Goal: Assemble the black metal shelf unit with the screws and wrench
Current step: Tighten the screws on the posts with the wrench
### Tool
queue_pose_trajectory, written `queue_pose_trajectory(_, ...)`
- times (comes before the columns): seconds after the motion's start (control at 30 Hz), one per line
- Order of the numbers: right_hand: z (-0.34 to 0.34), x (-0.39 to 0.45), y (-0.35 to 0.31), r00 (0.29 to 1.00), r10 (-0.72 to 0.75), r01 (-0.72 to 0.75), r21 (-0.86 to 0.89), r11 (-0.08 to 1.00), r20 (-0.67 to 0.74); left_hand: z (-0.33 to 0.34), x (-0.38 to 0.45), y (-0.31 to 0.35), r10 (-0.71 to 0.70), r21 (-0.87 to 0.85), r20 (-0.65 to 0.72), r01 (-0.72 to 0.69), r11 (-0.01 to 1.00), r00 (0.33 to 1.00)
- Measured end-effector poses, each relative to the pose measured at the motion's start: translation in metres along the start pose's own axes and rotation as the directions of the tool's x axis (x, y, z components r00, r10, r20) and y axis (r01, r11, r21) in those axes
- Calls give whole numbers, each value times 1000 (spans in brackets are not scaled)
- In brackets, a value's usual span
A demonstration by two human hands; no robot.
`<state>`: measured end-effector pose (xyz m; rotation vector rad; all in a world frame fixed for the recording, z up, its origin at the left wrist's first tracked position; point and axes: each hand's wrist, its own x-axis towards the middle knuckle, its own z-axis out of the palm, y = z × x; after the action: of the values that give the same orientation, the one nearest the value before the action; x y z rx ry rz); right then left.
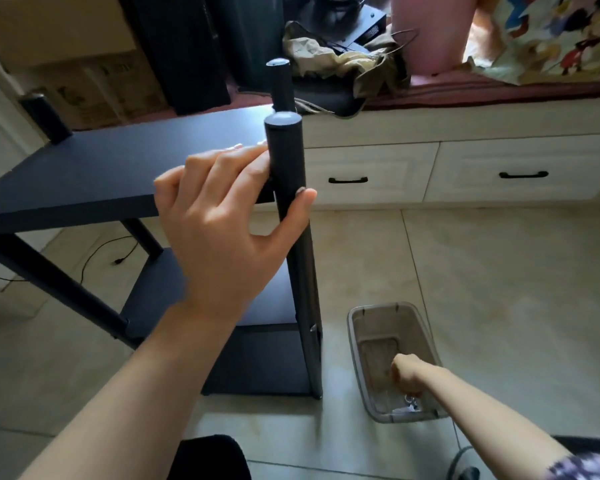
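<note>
The black metal shelf unit (94, 171) stands on the floor at the left, with a top board and lower boards between round black posts. My left hand (222, 216) grips the near right post (300, 265) just below the top board, thumb wrapped round its front and fingers lying on the board's corner. My right hand (407, 374) reaches down into a clear plastic bin (361, 341) on the floor, fingers curled near small metal screws (411, 401) at its bottom. Whether it holds one is hidden. No wrench is visible.
White cabinet drawers (371, 171) with black handles run behind the shelf. On top lie crumpled brown paper (340, 60), a pink cushion (433, 32) and patterned cloth (561, 36). Cardboard boxes (66, 46) stand at the back left. A black cable (101, 251) trails over the tiled floor.
</note>
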<state>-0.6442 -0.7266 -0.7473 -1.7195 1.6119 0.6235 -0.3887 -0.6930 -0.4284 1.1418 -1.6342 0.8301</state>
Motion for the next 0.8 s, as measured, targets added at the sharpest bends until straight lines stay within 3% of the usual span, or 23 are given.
queue_pose_trajectory(0.13, 24, 23, 8, 999, -31, 29, -130, 991, -20, 2, -1, 1, -5, 19, -7, 5, 1000, 1000)
queue_pose_trajectory(0.23, 33, 30, 9, 994, -101, 81, -347, 934, -38, 3, -1, 2, -9, 30, -3, 10, 999, 1000)
queue_pose_trajectory(0.37, 36, 36, 14, 992, -124, 102, -468, 878, -16, 4, -1, 4, -27, 37, 1, 27, 999, 1000)
queue_pose_trajectory(0.63, 39, 48, 19, 987, -156, 149, -521, 841, 30, 6, -2, 3, -26, 63, 5, 26, 998, 1000)
queue_pose_trajectory(0.8, 23, 52, 26, 990, -135, 105, -482, 870, -29, 7, -2, 4, -29, 72, 2, 29, 997, 1000)
